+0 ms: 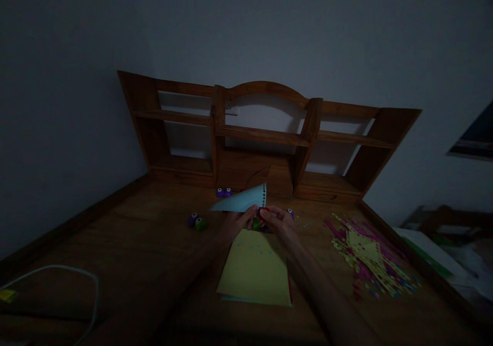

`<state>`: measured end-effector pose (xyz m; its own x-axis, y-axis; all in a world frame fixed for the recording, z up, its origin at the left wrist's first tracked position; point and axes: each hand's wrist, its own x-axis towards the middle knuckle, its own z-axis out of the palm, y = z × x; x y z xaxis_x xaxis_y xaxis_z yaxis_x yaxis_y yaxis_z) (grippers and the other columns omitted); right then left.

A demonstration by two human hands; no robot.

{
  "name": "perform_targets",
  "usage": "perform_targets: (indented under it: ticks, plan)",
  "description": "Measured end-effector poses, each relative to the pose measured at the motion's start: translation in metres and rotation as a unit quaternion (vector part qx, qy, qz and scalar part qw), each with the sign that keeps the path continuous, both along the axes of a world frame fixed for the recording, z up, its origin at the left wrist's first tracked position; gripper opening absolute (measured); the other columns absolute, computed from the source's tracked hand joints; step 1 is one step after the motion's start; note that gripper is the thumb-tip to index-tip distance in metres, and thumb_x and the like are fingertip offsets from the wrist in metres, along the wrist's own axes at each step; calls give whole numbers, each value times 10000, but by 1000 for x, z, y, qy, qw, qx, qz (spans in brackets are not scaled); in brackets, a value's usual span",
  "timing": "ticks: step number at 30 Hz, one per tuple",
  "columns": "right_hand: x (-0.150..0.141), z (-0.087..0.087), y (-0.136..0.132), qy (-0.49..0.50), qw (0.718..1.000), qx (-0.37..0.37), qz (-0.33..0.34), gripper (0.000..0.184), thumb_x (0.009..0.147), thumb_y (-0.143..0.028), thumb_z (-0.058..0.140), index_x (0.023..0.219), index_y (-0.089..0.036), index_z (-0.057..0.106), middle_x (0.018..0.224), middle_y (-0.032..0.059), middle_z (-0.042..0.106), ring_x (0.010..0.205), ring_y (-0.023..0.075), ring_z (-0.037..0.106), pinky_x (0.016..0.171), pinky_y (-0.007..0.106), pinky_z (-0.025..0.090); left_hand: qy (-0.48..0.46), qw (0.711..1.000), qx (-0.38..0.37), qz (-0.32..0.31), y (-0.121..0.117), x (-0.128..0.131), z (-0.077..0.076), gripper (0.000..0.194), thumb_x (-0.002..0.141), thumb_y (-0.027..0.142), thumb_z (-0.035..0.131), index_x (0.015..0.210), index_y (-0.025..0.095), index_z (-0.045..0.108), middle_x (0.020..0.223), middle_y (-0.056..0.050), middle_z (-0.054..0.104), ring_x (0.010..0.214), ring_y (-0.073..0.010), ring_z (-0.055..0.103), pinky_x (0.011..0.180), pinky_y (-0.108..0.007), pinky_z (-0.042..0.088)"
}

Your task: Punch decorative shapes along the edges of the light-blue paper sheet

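Observation:
My left hand [241, 223] is closed on a light blue sheet of paper [242, 199], which is raised off the desk and curves to the left. A row of small punched shapes runs down the sheet's right edge. In my right hand [280, 222], the fingers are closed on a small red craft punch [263, 212], right by the punched edge. Just below the hands is a green punch [256, 224], partly hidden. A stack of yellow paper [256, 274] lies in front of me, with tiny blue cut-out bits on its upper part.
Purple punches [224, 192] stand behind the sheet, and a green punch [201, 224] sits beside a purple one at left. A pile of pink and yellow punched strips [370, 256] covers the desk's right side. Behind rises a wooden shelf [265, 136]. A white cable [69, 269] curves at left.

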<state>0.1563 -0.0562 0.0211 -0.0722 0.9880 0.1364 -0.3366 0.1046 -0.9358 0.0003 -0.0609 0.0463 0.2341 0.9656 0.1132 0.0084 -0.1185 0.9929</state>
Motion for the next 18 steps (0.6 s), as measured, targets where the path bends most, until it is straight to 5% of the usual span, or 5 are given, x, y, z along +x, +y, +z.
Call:
perform_targets:
  ticks: [18]
  plan:
    - [1,1,-2,-6,1000,5,0,304,626,-378,842,824,-187,711,699,19,706,610,146,634,618,272,500,1,1000,28,-4,-3,3,3,499,819,593,519,518,197,483,495,10,495,502,-138,468,566,-278,376]
